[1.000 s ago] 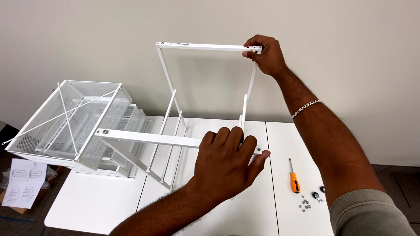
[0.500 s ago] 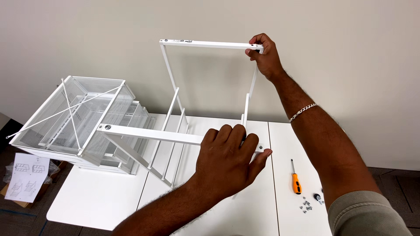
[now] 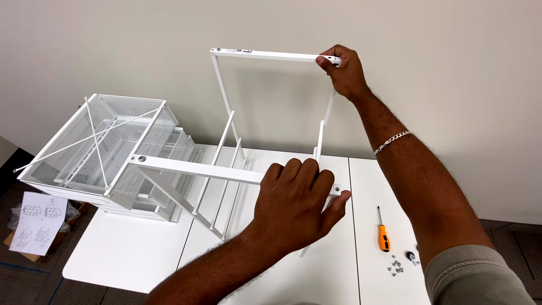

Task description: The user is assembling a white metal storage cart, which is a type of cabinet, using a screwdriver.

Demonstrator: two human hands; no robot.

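While the right hand (image 3: 344, 70) pinches the far corner of the top bar (image 3: 271, 55) and the left hand (image 3: 296, 197) wraps over the near bar (image 3: 197, 168) close to its right end, the white frame (image 3: 226, 147) stands upright on the table (image 3: 130, 254), with both hands closed on metal and neither slack. In my judgement the work in hand is squaring and steadying this frame, so it pays to keep the two grips pulling evenly: the high hand should hold the corner true over the upright (image 3: 323, 133) beneath it, and the low hand should press the near bar level so its end hole lines up with the joint rather than twisting away. The runners (image 3: 226, 169) slant between the two bars and could rack if one side is pushed harder. Just left of the frame, touching or nearly so, a stack of mesh drawers (image 3: 96, 152) leans tilted with a crossed brace over its face; it is worth keeping the frame from knocking it. To the right on the table lie an orange screwdriver (image 3: 383, 231) and a small heap of screws (image 3: 398, 265), apart from both hands. A sheet of drawings (image 3: 36, 223) rests on the floor at the left.
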